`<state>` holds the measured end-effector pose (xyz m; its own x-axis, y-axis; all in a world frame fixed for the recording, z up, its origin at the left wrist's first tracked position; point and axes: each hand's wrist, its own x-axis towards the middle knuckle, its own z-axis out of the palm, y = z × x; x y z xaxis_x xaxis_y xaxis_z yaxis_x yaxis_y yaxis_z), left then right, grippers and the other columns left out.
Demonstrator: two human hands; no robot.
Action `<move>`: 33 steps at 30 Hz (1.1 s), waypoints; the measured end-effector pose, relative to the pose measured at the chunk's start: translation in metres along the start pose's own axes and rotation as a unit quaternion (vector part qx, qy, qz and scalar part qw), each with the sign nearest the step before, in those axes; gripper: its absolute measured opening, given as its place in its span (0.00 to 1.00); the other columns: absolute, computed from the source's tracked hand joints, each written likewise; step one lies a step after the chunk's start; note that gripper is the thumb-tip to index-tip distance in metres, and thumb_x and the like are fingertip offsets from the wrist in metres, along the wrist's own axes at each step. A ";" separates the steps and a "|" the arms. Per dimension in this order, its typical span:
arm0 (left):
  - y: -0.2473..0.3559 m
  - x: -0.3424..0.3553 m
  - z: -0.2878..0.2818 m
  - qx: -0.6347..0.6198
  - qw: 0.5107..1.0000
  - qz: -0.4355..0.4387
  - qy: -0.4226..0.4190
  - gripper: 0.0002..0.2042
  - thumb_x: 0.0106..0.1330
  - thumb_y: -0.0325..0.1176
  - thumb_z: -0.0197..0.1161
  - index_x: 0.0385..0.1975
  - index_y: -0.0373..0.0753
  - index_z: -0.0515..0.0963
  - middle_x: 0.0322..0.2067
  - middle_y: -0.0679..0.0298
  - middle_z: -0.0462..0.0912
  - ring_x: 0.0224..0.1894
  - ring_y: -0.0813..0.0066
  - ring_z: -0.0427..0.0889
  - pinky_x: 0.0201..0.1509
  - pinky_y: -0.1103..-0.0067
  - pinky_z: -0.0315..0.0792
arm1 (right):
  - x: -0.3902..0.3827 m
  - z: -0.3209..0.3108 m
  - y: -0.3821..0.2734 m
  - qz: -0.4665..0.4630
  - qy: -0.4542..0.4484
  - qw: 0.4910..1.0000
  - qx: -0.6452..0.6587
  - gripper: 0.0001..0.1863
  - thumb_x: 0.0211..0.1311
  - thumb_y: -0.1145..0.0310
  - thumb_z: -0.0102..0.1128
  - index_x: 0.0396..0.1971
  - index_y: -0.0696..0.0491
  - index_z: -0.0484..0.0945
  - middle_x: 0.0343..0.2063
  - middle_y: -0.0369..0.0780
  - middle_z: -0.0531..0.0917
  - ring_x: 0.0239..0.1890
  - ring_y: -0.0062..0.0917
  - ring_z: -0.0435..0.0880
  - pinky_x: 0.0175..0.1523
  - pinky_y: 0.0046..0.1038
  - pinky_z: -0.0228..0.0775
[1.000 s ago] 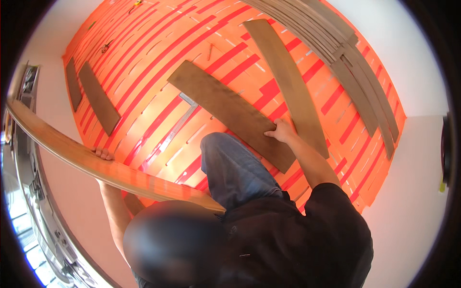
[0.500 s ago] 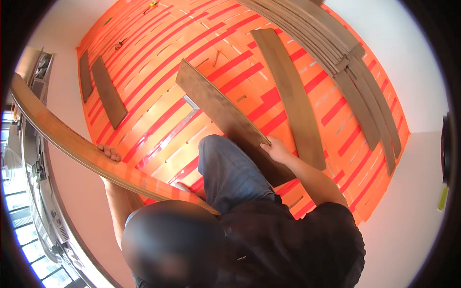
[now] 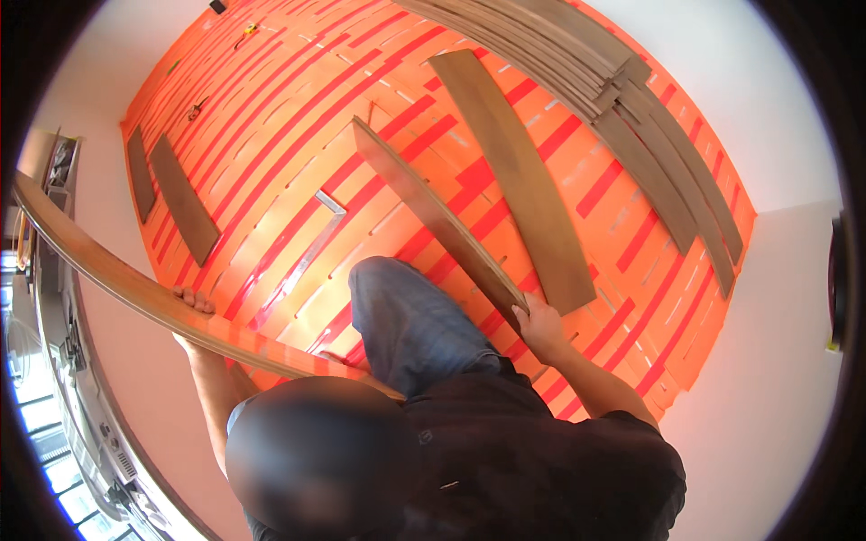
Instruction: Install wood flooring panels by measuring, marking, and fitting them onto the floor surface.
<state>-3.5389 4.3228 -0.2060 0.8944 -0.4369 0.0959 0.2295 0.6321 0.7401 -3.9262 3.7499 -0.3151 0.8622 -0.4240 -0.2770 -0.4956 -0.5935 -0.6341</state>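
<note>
My left hand [image 3: 192, 302] grips a long brown plank [image 3: 106, 270] that crosses the left side on a slant, its near end hidden behind my head and body. In my right hand [image 3: 541, 322], right of my denim-clad knee [image 3: 406, 320], is a second plank [image 3: 424, 215], tilted up on its long edge with the fingers closed over its near part. Just right of it a wide plank [image 3: 510, 171] lies flat on the orange underlay [image 3: 613, 343] with red stripes.
Stacked planks [image 3: 568, 59] line the upper right beside a white wall [image 3: 758, 108]. Two short planks [image 3: 183, 198] lie at the left. A silver L-shaped piece [image 3: 329, 203] and small tools [image 3: 246, 36] are on the underlay. A cluttered counter [image 3: 68, 343] runs along the far left.
The plank in my right hand has risen from lying flat onto its edge and shifted right, its near end drawn down with my hand. My left hand still holds its plank.
</note>
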 end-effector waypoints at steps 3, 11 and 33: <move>0.000 0.000 0.002 0.029 0.999 0.017 0.029 0.13 0.79 0.40 0.52 0.52 0.38 0.75 0.35 0.63 0.78 0.32 0.68 0.77 0.38 0.71 0.78 | -0.025 0.015 0.019 0.043 0.002 0.999 -0.014 0.15 0.73 0.62 0.57 0.50 0.56 0.77 0.37 0.55 0.84 0.42 0.56 0.83 0.44 0.50 0.74; 0.005 0.004 -0.005 0.021 0.999 -0.018 -0.019 0.11 0.79 0.37 0.52 0.51 0.38 0.75 0.38 0.60 0.80 0.34 0.66 0.80 0.40 0.69 0.82 | -0.053 0.026 0.034 0.035 0.089 0.995 -0.027 0.12 0.74 0.61 0.55 0.47 0.53 0.75 0.37 0.50 0.84 0.39 0.51 0.85 0.41 0.50 0.76; -0.027 0.029 0.051 0.212 0.939 0.034 0.270 0.19 0.77 0.57 0.56 0.39 0.46 0.71 0.27 0.73 0.70 0.25 0.78 0.73 0.30 0.77 0.75 | -0.177 -0.003 0.205 0.222 -0.079 0.971 -0.040 0.26 0.74 0.44 0.53 0.41 0.56 0.82 0.34 0.54 0.86 0.42 0.52 0.86 0.47 0.48 0.76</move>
<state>-3.5385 4.2604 -0.1886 0.9920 0.0547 -0.1139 0.0937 0.2857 0.9537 -4.1809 3.7012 -0.3940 0.5640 -0.5444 -0.6209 -0.8232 -0.4305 -0.3703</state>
